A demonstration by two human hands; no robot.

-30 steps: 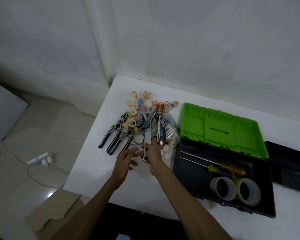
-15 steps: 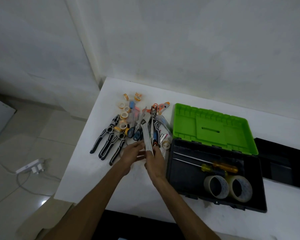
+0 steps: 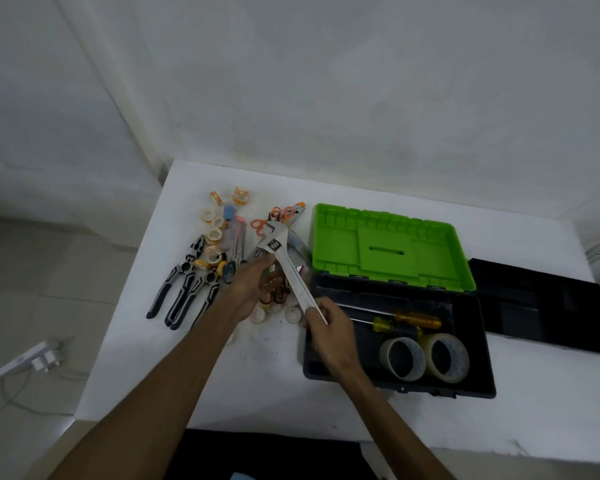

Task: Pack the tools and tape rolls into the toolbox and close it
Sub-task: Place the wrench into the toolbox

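Adjustable wrench [image 3: 284, 268] held tilted above the pile, head up and away, tail end pinched in the curled fingers [image 3: 321, 308] of the right hand [image 3: 329, 336]; left hand [image 3: 253, 284] under the shaft near the head, fingers loosely bent, touching or steadying, grip not clear

Toolbox [image 3: 478, 344] open just right of the hands, green lid [image 3: 388, 247] thrown back, two screwdrivers [image 3: 409, 320] and two big tape rolls [image 3: 423, 356] already inside

Likely trouble: long wrench gripped only at the tail, so could swing or slip and drop onto the small tape rolls [image 3: 213, 233] and scatter them; could land across the screwdrivers or ride up on the big rolls and stop the lid from shutting; pliers [image 3: 184, 285] near the bench edge, easily knocked off

White bench [image 3: 194, 386] against a pale wall corner; tiled floor to the left with a white plug adaptor [image 3: 32, 360] and cable; dim light
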